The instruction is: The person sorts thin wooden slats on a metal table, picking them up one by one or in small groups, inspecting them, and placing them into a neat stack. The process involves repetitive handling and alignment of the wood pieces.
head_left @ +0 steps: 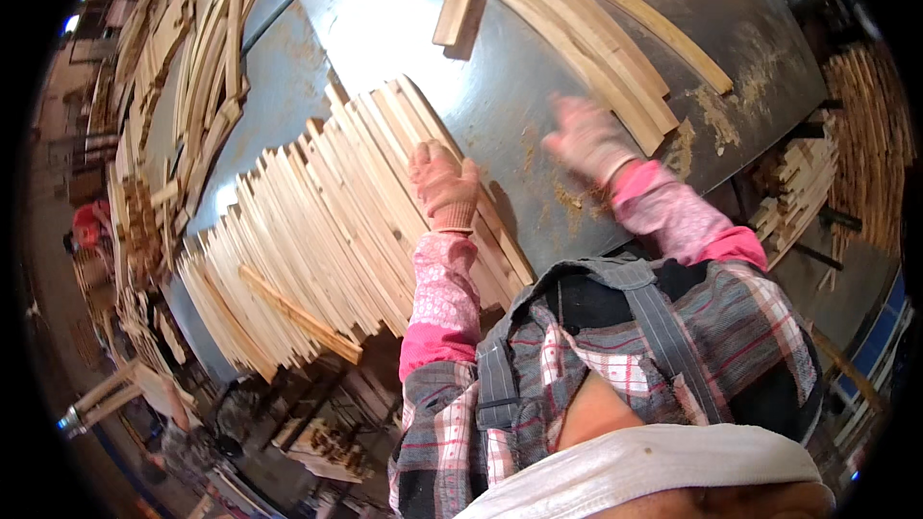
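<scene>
My left hand (pixel 444 185), in a pale pinkish knit glove, lies flat on the right end of a row of wooden strips (pixel 336 187). Its fingers are stretched out over the outermost strips. The strips lie side by side on a metal table (pixel 385 29), their ends uneven. My right hand (pixel 588 139), gloved alike and slightly blurred, is over bare metal with fingers apart and nothing visible in them. Just beyond it lies a loose bunch of longer wooden strips (pixel 586 43). One short strip (pixel 300 315) rests slanted across the row's near left part.
Sawdust (pixel 716 120) is scattered on the table's right side. Piles of offcut strips (pixel 207 67) lie at far left. Stacked wood (pixel 870 149) stands past the right edge, with more strips (pixel 798 183) below. A person (pixel 183 442) is at lower left, another (pixel 91 224) farther back.
</scene>
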